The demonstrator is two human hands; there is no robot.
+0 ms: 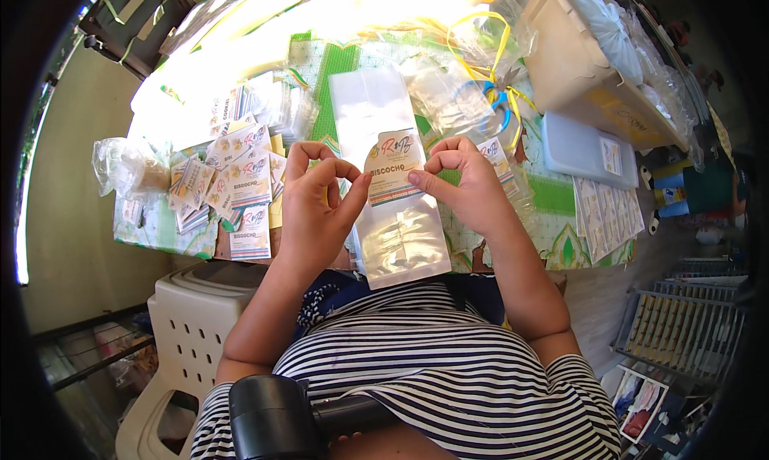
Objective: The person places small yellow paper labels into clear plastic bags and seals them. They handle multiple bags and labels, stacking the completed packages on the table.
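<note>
A printed label [392,186] with a rounded top and coloured stripes near its lower edge lies over a clear plastic pouch [412,256] in front of me. My left hand [316,204] pinches the label's left edge between thumb and fingertips. On the other side, my right hand [465,184] has its thumb on the label's face and its fingers curled at the right edge. The pouch lies lengthwise, reaching past the table's near edge. Whether the label is stuck to the pouch, I cannot tell.
Loose labels [248,180] are heaped at the left, beside a wrapped plastic roll [144,176]. Blue-handled scissors [498,100] lie among clear bags and yellow ribbon [505,40]. At the right are a beige bin [573,68], a bluish container [561,144] and label sheets [605,216].
</note>
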